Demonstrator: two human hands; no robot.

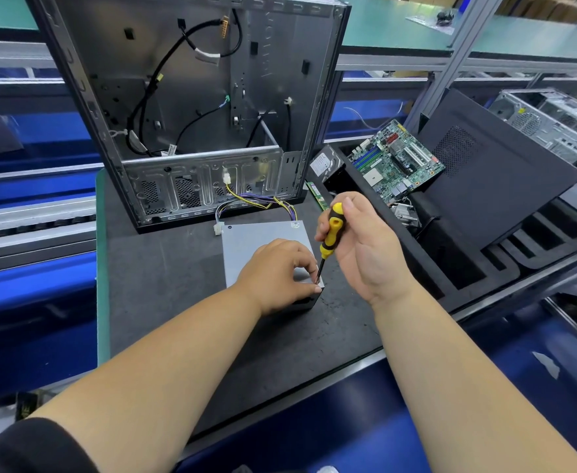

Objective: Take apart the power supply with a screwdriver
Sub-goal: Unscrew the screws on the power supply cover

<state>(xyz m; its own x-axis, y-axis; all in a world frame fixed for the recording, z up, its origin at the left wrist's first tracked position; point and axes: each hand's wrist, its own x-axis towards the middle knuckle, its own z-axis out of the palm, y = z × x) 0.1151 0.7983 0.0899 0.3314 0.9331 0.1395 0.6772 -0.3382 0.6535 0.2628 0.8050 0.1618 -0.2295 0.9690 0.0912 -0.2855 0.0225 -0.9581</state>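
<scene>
An open computer case (191, 107) stood at the back of the dark worktop (164, 278), and the grey power supply (263, 238) lay just in front of it. The left hand (276, 274) gripped the supply's near corner. The right hand (362, 244) held a yellow-and-black screwdriver (329, 238), tip down at that corner.

A dark mat (164, 285) carries the grey power supply (263, 233) and an upright computer case (191, 107).

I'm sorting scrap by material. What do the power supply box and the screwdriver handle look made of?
Power supply: likely sheet steel, a matte grey lid with crisp folded edges. Screwdriver handle: probably moulded plastic, glossy yellow with black, possibly rubbery, grip inserts; thin dark metal shaft.
</scene>
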